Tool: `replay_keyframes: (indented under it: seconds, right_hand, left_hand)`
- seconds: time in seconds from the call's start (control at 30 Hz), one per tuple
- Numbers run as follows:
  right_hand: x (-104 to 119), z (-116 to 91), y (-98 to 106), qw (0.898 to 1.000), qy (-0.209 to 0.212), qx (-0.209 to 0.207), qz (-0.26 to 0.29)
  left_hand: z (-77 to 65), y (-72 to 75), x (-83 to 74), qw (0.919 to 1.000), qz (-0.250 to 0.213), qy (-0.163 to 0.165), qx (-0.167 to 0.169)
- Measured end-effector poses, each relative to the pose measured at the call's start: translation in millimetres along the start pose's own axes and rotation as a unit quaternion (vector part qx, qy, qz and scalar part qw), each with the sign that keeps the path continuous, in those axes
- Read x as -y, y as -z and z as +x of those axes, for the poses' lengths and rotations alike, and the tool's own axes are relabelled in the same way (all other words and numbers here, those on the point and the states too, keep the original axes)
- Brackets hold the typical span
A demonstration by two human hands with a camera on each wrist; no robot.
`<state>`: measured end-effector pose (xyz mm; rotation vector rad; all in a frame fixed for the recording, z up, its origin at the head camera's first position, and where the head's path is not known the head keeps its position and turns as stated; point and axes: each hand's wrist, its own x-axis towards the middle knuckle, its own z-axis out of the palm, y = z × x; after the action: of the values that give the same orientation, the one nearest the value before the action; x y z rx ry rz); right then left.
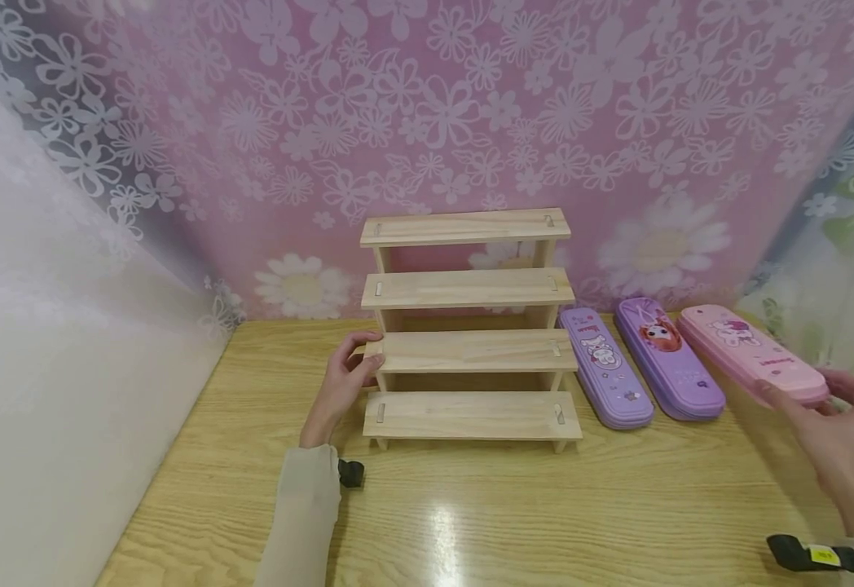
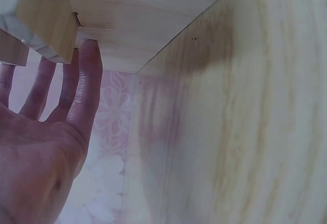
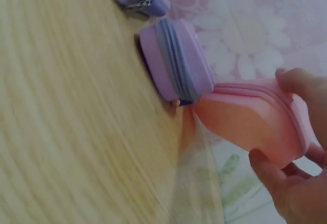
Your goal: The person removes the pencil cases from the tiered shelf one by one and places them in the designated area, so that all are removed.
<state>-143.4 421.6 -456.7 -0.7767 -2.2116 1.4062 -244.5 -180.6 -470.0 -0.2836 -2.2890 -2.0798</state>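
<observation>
A four-step wooden display rack (image 1: 471, 350) stands on the table against the backdrop. My left hand (image 1: 346, 371) grips the left end of its second step from the bottom, thumb on the front part and fingers toward the back. In the left wrist view the fingers of that hand (image 2: 56, 116) reach up beside the boards. On the far right, my right hand (image 1: 841, 420) holds the near end of a pink zippered pencil case (image 1: 753, 350) with a cartoon character on its lid. The right wrist view shows this pink case (image 3: 255, 121) tilted, its near end raised between thumb and fingers.
Between the rack and the pink case lie a lilac pencil case (image 1: 606, 367) and a purple pencil case (image 1: 669, 359), side by side. A pink floral backdrop (image 1: 427, 122) rises behind the wood-grain table (image 1: 530, 514), with a pale side wall (image 1: 53, 342) at left.
</observation>
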Motion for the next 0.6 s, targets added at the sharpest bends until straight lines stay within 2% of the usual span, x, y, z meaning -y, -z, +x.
replay_keyframes:
  seconds: [0.07, 0.13, 0.27, 0.43, 0.6]
  right_hand:
    - [-5, 2, 4, 0.998, 0.018, 0.007, -0.063]
    - [-9, 4, 7, 0.991, 0.039, 0.017, -0.124]
    - [-15, 9, 13, 0.976, 0.064, 0.046, -0.201]
    - [-18, 16, 17, 0.963, 0.073, 0.066, -0.252]
    - [-25, 19, 17, 0.958, 0.097, 0.073, -0.259]
  left_hand:
    - [-0.1, 0.0, 0.4, 1.0000, 0.001, 0.000, 0.000]
    - [-0.4, 0.0, 0.4, 1.0000, 0.002, 0.000, -0.001]
    - [-0.6, -1.1, -0.4, 1.0000, 0.002, -0.004, -0.002]
    - [-1.6, -3.1, -0.7, 1.0000, 0.001, -0.005, -0.009]
    - [-4.0, -4.0, -2.1, 1.0000, 0.003, -0.003, -0.008]
